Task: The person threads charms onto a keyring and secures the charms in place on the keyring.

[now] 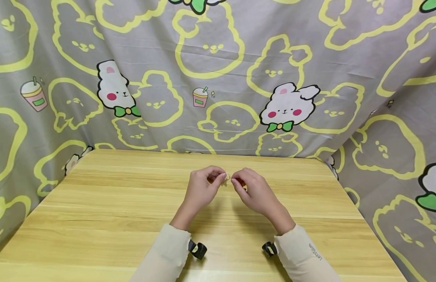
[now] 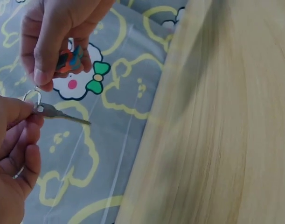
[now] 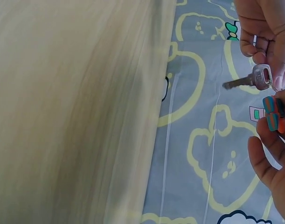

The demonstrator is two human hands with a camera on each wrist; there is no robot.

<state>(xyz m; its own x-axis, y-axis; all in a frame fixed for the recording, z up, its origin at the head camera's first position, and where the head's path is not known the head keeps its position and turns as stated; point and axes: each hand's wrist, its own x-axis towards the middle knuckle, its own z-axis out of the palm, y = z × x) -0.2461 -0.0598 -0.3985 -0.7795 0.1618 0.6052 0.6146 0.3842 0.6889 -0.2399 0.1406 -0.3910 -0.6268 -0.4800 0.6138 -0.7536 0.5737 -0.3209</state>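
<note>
Above the table, my left hand (image 1: pixel 201 188) pinches a thin metal key ring (image 2: pixel 38 98) between thumb and fingertips. A metal key (image 2: pixel 63 115) hangs on the ring; its blade points away from the left hand in the left wrist view. Close by on the right, my right hand (image 1: pixel 255 191) pinches the ring's other side or a small link on it; I cannot tell which. A small orange and teal charm (image 3: pixel 274 114) sits against the right hand's curled fingers. How the charm joins the ring is hidden by the fingertips.
The hands are over the far half of a light wood-grain table (image 1: pixel 115 219). A grey curtain (image 1: pixel 221 35) with yellow outlines and white rabbit prints hangs behind the table and along both sides. Black wrist straps (image 1: pixel 198 250) show below the cream sleeves (image 1: pixel 165 250).
</note>
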